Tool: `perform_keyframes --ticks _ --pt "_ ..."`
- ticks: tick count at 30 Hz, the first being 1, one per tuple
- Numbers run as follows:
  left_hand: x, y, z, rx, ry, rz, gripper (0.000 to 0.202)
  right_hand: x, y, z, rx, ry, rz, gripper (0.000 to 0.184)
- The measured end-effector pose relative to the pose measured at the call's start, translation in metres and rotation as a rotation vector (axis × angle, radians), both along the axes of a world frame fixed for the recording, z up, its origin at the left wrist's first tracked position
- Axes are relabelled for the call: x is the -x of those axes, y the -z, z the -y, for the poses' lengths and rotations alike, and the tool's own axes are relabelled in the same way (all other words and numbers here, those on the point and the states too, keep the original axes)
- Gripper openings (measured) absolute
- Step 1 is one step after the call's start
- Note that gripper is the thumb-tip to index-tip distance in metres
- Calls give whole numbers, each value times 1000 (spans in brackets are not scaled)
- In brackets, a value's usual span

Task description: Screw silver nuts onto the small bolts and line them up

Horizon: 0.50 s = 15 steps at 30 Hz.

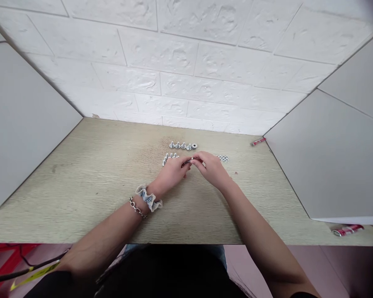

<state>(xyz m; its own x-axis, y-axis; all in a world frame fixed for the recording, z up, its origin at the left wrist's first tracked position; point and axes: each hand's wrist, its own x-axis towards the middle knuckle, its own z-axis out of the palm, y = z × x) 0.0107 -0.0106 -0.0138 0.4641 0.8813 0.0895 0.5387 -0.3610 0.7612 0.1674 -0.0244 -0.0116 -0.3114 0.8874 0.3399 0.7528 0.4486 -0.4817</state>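
Textured white brick-effect wall panels (143, 54) close off the far side of a pale wood-grain tabletop (81, 178), with a smooth grey panel (25, 124) on the left and another (332, 153) on the right.

From the head view, the left hand (171, 173) and right hand (211, 169) meet near the table's centre. Their fingertips (193, 162) are pressed together, pinching a small metal part (191, 160) from both sides (too small to identify, and the fingers hide most of it). Keeping the fingertips close and the hands low over the table suits a part this tiny.

Just beyond the hands stands a row of metal bolts (183, 145). A second cluster of bolts (170, 157) lies to the left, partly behind the left hand, and a group of small metal nuts (223, 158) lies to the right. A fabric scrunchie (148, 198) and chain bracelet (136, 207) circle the left wrist. Two red tubes, one far right (257, 141) and one near right (347, 230), lie well clear of the hands.
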Motion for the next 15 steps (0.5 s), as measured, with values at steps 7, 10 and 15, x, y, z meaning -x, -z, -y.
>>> perform_keyframes --ticks 7,10,15 --pt "2 0 -4 -8 -30 10 27 2 1 1 -63 -72 -121 20" --pt "2 -1 -3 -1 -15 18 26 2 1 1 -60 -43 -83 18" --pt "0 -1 1 11 10 21 27 1 1 0 -39 49 86 24"
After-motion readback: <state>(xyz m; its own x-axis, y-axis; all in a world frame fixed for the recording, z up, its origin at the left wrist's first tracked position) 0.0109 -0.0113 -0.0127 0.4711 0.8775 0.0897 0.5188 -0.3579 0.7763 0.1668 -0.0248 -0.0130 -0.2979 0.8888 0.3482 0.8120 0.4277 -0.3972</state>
